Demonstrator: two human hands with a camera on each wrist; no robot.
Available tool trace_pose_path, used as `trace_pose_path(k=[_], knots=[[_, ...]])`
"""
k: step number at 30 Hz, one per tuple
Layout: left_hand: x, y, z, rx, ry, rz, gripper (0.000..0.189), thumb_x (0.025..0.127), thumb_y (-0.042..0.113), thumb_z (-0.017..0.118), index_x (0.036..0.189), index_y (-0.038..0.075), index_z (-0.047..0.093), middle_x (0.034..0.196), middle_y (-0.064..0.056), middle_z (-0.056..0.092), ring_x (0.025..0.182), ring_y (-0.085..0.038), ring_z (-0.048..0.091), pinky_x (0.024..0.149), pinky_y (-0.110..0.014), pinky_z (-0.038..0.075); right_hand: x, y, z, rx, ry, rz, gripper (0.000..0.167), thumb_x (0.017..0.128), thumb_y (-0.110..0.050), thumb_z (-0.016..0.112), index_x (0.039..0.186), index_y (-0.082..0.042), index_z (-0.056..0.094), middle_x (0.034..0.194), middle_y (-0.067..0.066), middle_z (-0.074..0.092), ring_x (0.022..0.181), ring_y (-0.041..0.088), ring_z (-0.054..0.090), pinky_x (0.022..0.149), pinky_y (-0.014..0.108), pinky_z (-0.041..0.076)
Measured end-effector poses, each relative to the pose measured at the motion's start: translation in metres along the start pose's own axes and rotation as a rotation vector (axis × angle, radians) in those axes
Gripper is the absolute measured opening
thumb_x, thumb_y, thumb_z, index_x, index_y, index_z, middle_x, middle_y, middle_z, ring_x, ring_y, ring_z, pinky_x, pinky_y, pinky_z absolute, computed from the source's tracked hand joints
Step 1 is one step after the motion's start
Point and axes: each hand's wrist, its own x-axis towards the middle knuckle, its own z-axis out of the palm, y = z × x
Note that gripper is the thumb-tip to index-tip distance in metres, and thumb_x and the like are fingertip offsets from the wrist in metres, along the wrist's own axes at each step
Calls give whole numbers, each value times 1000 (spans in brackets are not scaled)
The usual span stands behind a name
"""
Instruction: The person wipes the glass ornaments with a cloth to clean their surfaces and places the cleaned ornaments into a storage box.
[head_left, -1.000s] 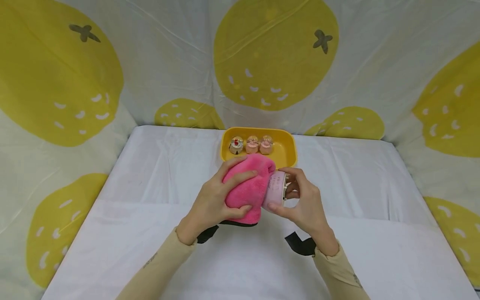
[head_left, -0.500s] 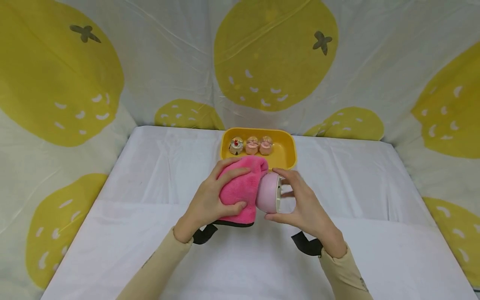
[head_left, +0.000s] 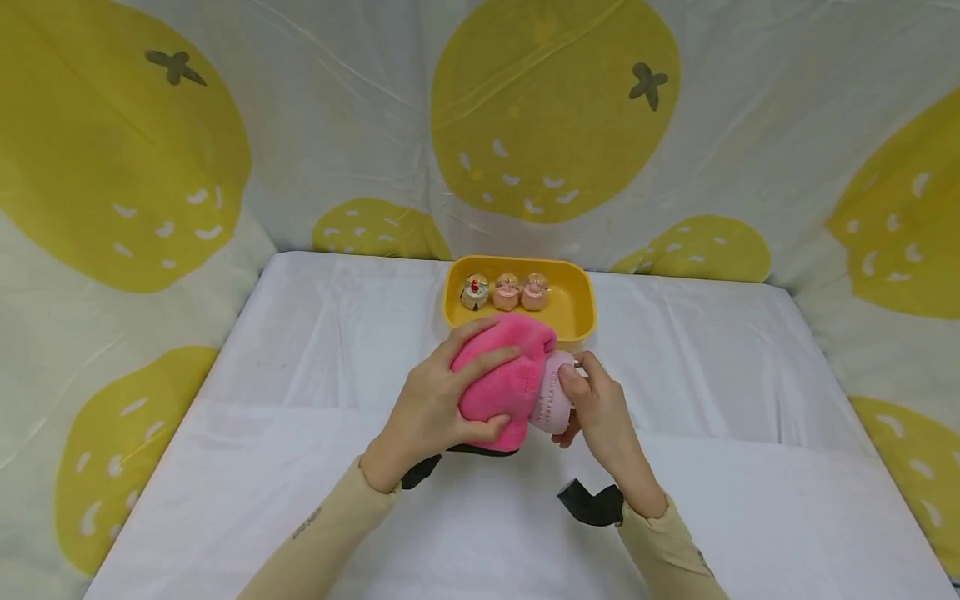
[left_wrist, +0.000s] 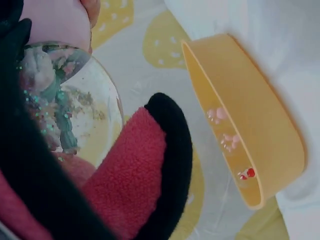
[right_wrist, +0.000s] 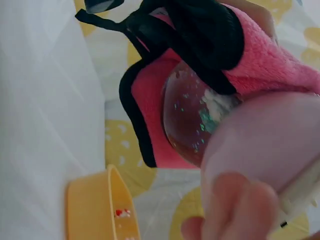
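Observation:
My left hand point(head_left: 427, 400) holds a fluffy pink cloth point(head_left: 501, 387) with black edging, its fingers spread and curled over it. The cloth is wrapped about the glass dome point(left_wrist: 102, 107) of a snow globe, which shows glitter and small figures inside. In the right wrist view, the dome lies between folds of the cloth. My right hand point(head_left: 606, 417) grips the globe's pale pink base point(head_left: 552, 398), thumb on the lettered side. The globe lies sideways above the table, base to the right. From the head view, the dome is hidden by the cloth.
A yellow tray point(head_left: 573, 312) stands at the table's back, just beyond the hands. Three small domed figures point(head_left: 507, 293) sit inside it, one with a red top. White cloth covers the table point(head_left: 300, 358). A lemon-print curtain point(head_left: 360, 125) hangs behind and at both sides.
My right hand has turned the snow globe's base, swinging its underside out of sight and its lettering into view. The left hand and cloth shifted left, then back right.

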Motion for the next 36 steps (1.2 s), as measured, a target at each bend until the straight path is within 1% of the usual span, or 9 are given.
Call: trace_pose_path(k=[3, 6, 12, 15, 21, 24, 30, 33, 36], knots=[[-2, -2, -5, -87, 3, -90, 67, 72, 30, 78, 134, 25, 53, 145, 0, 36, 114, -18, 50, 77, -32, 54, -2, -1, -6, -61, -121, -66, 54, 93, -24, 62, 138, -16, 33, 81, 10, 62, 56, 23, 62, 55, 34, 55], [-2, -5, -11, -189, 2, -156, 67, 72, 27, 78, 135, 26, 52, 143, 3, 37, 116, -18, 47, 79, -36, 53, -2, -1, -12, -170, -176, -255, 92, 75, -18, 83, 146, -18, 25, 95, 5, 59, 73, 16, 60, 63, 31, 56], [0, -3, -15, -222, -37, -131, 67, 75, 28, 76, 136, 27, 50, 143, 3, 36, 119, -16, 45, 82, -35, 52, 5, 2, -15, -287, -23, -651, 89, 70, -49, 81, 136, -4, 42, 124, 7, 52, 99, 17, 54, 76, 24, 53], [0, 2, -14, -159, -30, -92, 67, 74, 29, 76, 135, 25, 50, 145, 1, 35, 115, -17, 49, 77, -31, 54, 5, 2, -11, -251, 53, -632, 82, 72, -52, 79, 128, -1, 48, 107, 7, 58, 82, 13, 58, 69, 20, 54], [2, 5, -7, -29, 5, 2, 65, 71, 31, 78, 132, 22, 55, 145, -4, 36, 115, -20, 50, 77, -30, 54, -1, -7, -1, -48, 88, -145, 40, 87, -24, 65, 116, -1, 50, 80, 10, 62, 49, 17, 60, 49, 31, 54], [2, 3, -6, -9, 9, -1, 64, 71, 32, 77, 131, 22, 56, 145, -4, 37, 116, -19, 50, 78, -30, 54, -1, -9, -3, -34, -3, -25, 43, 92, -27, 58, 127, -8, 43, 81, 12, 62, 51, 21, 62, 51, 34, 55], [1, -1, -10, -53, -9, -58, 64, 72, 33, 76, 132, 24, 54, 144, -1, 37, 112, -18, 51, 73, -29, 54, 1, 1, -15, -249, -154, -339, 96, 70, -24, 87, 145, -18, 27, 100, 4, 56, 80, 11, 61, 67, 29, 56], [1, -1, -9, -59, -27, -61, 65, 73, 33, 76, 134, 24, 53, 145, -1, 35, 111, -18, 52, 72, -29, 54, 6, 7, -15, -297, -81, -560, 90, 70, -39, 84, 140, -10, 35, 117, 6, 53, 97, 14, 55, 69, 30, 56], [0, 0, -4, -40, -30, -48, 69, 72, 35, 79, 134, 24, 51, 146, -1, 34, 112, -19, 52, 73, -29, 55, 7, 12, -11, -263, 13, -634, 80, 73, -45, 80, 133, -5, 45, 121, 9, 51, 94, 17, 55, 65, 28, 56]])
